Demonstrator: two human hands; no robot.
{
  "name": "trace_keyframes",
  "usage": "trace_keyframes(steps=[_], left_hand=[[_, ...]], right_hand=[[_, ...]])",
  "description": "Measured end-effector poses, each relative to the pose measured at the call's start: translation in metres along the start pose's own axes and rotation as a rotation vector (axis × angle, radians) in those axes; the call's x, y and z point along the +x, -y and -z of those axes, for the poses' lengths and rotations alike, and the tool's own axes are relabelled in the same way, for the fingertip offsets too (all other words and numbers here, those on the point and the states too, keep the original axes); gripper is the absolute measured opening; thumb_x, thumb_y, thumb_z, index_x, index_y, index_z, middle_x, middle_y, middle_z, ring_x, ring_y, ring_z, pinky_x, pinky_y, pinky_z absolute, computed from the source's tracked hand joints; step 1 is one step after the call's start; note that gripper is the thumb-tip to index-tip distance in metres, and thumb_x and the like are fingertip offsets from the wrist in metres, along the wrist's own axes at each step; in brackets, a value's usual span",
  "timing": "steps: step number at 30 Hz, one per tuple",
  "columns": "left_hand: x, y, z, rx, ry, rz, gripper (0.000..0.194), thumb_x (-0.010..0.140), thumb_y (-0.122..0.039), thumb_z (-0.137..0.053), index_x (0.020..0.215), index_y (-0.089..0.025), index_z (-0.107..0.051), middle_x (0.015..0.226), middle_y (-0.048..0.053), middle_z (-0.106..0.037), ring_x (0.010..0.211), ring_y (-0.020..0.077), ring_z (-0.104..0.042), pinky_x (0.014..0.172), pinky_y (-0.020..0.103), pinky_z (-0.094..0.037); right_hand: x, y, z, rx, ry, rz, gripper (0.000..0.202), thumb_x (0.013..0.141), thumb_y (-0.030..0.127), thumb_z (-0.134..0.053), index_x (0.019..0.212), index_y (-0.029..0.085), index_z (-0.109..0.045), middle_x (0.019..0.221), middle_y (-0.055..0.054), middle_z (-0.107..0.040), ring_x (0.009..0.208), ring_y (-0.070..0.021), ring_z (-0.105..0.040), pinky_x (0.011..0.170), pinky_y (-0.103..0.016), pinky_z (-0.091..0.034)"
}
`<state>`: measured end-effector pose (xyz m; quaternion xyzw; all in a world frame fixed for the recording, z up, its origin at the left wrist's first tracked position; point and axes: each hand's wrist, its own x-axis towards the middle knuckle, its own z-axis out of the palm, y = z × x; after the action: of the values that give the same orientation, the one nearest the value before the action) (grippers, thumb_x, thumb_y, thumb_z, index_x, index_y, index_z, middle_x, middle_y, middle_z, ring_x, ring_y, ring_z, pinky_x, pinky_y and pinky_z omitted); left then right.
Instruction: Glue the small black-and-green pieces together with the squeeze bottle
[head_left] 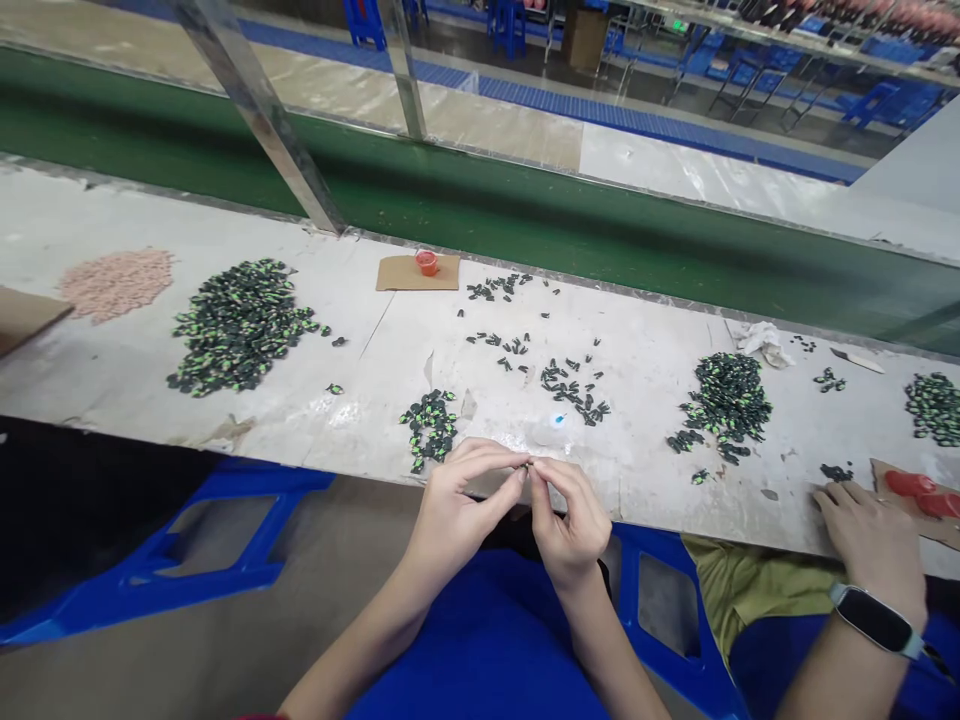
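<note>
My left hand (463,500) and my right hand (571,515) meet at the table's near edge, thumbs and forefingers pinched together. Between the fingertips is a tiny dark piece (527,465), mostly hidden, which both hands appear to touch. Just left of my left hand lies a small pile of black and green pieces (429,425). Beyond my hands, loose dark pieces (574,390) are scattered on the white table (360,420), near a small blue spot.
Larger black-green piles lie left (240,325) and right (727,400). A red cup (427,262) stands on cardboard at the back. Pink pieces (116,283) are far left. At right, another person's hand (874,530) rests near red containers. A metal post (262,120) rises behind.
</note>
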<state>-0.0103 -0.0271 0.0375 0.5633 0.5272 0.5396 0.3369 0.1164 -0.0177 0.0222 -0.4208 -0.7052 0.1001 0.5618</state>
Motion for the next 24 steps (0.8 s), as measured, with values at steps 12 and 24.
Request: trace_keyframes(steps=[12,24], left_hand=[[-0.002,-0.004,0.009,0.264,0.157,-0.099,0.013,0.085,-0.021,-0.062,0.09,-0.026,-0.073,0.083,0.002,-0.075,0.083,0.0199,-0.063,0.078,0.038,-0.045],[0.003,0.015,0.026,0.379,0.252,0.002,0.063,0.088,-0.036,-0.059,0.144,-0.029,-0.032,0.109,0.006,-0.072,0.114,0.0238,-0.06,0.109,0.053,-0.023]], right_hand=[[0.008,-0.006,0.02,0.097,0.252,-0.084,0.017,0.081,0.014,-0.062,0.095,0.023,-0.062,0.075,-0.002,-0.071,0.06,-0.0139,-0.067,0.057,-0.026,-0.058],[0.011,-0.036,0.063,-0.004,0.31,-0.282,0.006,0.081,0.019,-0.061,0.084,0.021,-0.066,0.074,-0.003,-0.069,0.062,-0.0158,-0.064,0.059,-0.03,-0.054]])
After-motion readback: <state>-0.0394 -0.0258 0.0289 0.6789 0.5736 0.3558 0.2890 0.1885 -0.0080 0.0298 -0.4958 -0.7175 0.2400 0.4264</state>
